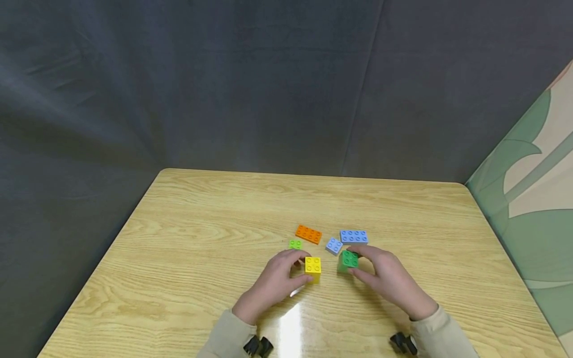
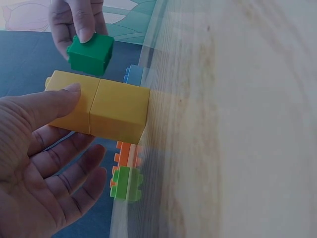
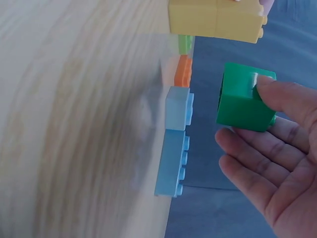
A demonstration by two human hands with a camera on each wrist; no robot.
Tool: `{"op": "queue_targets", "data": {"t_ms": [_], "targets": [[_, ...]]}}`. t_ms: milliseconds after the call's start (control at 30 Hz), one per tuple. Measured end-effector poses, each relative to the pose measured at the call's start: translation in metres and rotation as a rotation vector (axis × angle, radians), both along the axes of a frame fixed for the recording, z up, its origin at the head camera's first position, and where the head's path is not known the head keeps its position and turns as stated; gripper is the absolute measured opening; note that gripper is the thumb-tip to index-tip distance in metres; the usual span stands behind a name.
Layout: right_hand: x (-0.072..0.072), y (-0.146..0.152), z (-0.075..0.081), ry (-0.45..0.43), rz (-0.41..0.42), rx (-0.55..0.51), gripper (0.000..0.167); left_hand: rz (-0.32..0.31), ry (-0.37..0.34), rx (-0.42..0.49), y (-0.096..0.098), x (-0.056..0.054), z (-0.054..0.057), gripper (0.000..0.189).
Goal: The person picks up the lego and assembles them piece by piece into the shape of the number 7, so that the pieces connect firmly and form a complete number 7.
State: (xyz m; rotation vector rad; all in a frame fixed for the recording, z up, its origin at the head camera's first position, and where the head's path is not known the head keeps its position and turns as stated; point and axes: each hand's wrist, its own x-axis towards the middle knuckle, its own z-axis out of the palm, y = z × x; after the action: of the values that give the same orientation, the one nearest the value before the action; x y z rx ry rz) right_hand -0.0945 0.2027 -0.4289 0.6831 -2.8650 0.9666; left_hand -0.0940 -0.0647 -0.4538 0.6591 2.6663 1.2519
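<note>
My left hand (image 1: pixel 279 278) pinches the upper of two stacked yellow bricks (image 2: pixel 119 109) between thumb and fingers. The stack stands upright, its base at the tabletop. Thumb and fingertips of my right hand (image 1: pixel 385 273) grip a green brick (image 3: pixel 245 96), held above the table with its studs up and its hollow underside toward the wood. In the head view the green brick is a short way right of the yellow stack. Just beyond the hands lie a small light-blue brick (image 1: pixel 334 245), a longer blue brick (image 1: pixel 353 237), an orange brick (image 1: pixel 309 233) and a lime green brick (image 1: pixel 295 244).
The wooden table (image 1: pixel 201 223) extends to both sides of the hands. Behind it hangs a dark cloth (image 1: pixel 268 89), and a leaf-patterned panel (image 1: pixel 541 199) borders the right side. Black clips (image 1: pixel 258 346) sit by the left sleeve, with similar ones (image 1: pixel 404 343) by the right.
</note>
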Motion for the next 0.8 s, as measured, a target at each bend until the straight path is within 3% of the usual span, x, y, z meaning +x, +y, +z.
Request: {"op": "queue_targets", "data": {"t_ms": [233, 800], "targets": [[0.002, -0.005, 0.005, 0.076, 0.029, -0.034, 0.042, 0.000, -0.001, 0.005, 0.001, 0.000, 0.000, 0.038], [0.003, -0.018, 0.021, 0.116, 0.054, -0.053, 0.042, -0.001, 0.011, -0.016, 0.001, -0.001, -0.001, 0.039]]}}
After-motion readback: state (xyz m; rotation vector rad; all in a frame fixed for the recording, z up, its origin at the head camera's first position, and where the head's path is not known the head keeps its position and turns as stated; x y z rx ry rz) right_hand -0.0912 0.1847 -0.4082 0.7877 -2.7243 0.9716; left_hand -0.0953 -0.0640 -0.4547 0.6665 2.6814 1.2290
